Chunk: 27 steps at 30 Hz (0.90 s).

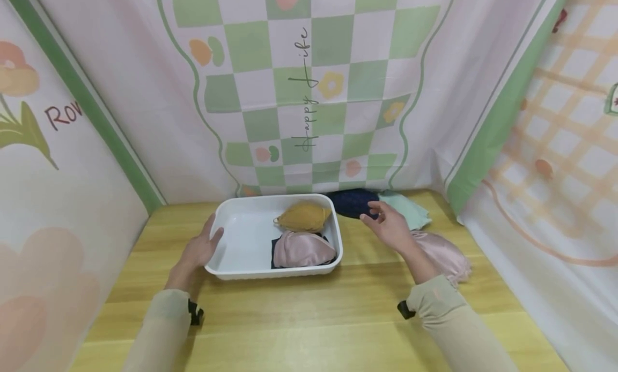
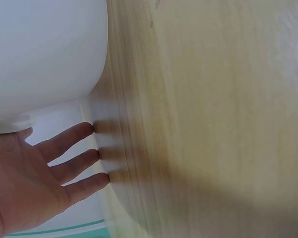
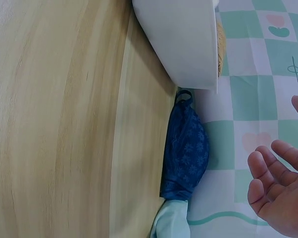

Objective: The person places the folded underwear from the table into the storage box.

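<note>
One wooden table [image 1: 299,329] fills the bottom of the frame, and a white tray [image 1: 241,240] stands left of the lower centre. The left hand [image 1: 200,247], fingers extended, touches the tray's left rim; the right hand [image 1: 390,227], empty and loosely bent, hovers right of it. Inside lie a pink bra [image 1: 303,249] upon a dark piece [image 1: 276,259], and a mustard bra [image 1: 304,217], so the filling seems partly done; outside, at right, remain a pink satin garment [image 1: 445,254], a navy floral bra [image 1: 353,202] and a mint garment [image 1: 409,210].

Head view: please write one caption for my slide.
Left hand holds a white tray of cloth items; right hand hovers, empty.
</note>
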Motion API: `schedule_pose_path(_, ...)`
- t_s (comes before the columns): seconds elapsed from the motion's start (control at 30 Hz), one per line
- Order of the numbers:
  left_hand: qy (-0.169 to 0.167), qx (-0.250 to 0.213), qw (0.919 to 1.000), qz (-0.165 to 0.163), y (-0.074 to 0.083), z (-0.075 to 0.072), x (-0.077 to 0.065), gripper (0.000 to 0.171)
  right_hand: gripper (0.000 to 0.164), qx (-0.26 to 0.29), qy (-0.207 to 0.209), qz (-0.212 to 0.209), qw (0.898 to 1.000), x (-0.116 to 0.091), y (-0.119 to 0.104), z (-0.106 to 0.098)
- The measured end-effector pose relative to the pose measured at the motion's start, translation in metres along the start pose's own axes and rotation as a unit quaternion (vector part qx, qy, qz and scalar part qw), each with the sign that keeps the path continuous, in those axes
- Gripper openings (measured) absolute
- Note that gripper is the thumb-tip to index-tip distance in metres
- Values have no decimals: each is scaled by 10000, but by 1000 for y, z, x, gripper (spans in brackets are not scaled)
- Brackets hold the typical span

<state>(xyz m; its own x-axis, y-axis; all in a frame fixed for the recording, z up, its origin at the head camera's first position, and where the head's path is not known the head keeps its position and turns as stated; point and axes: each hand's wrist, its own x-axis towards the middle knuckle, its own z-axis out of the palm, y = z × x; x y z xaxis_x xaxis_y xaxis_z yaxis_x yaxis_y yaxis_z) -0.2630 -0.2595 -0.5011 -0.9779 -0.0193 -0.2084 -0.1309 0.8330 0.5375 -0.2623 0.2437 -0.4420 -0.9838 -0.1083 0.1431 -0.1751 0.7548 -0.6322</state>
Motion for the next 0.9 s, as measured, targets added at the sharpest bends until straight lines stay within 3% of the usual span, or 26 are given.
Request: schedule_pose_path(0.9, 23, 21, 10000, 42, 2, 0, -1, 75, 64, 59, 94, 36, 9999, -10, 17, -14)
